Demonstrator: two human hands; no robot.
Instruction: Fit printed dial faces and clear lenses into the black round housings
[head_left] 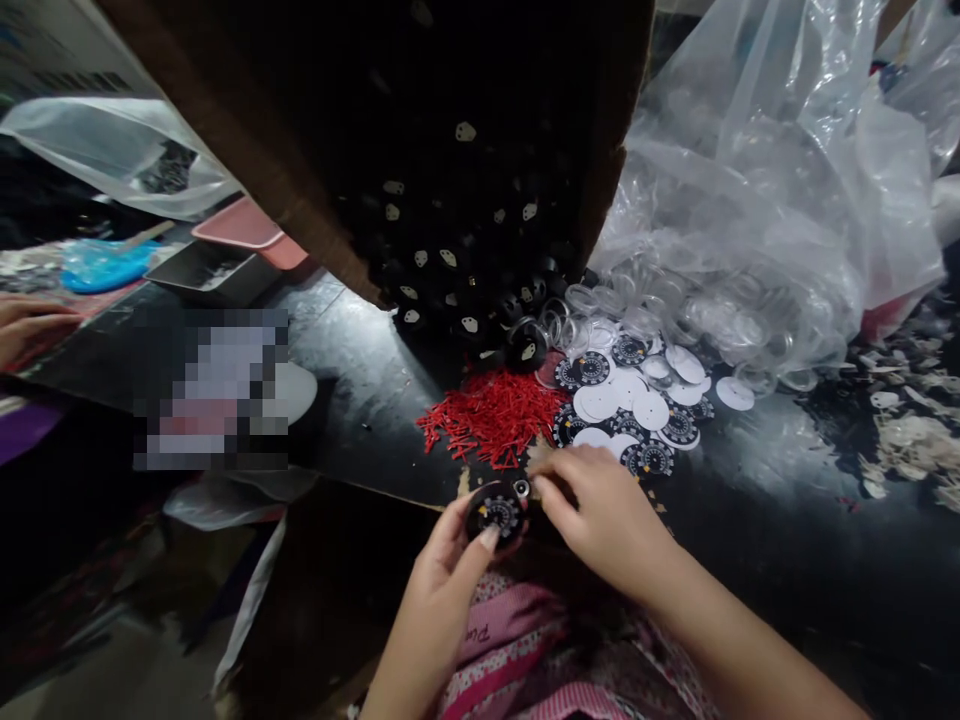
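Observation:
My left hand (451, 562) is closed around a round black gauge (496, 514) with a printed dial face, its thumb lying on the face. At the gauge's upper right edge shows a small shiny round fitting (521, 488). My right hand (592, 505) is close beside that fitting, thumb and fingers bent together in a pinch; what lies between the fingertips is too small to make out. Just beyond my hands lies a heap of thin red pointers (491, 415). To its right are loose dial discs (651, 410), some white side up, others with the black printed side up.
A large box (300, 200) tips out black housings (469, 290) behind the pointers. Clear rings (645, 300) spill from a plastic bag (765, 200) at right. Pale flat parts (915, 440) lie far right. At left are a metal tray (217, 272), a pink bin (251, 228) and another person's hand (30, 325).

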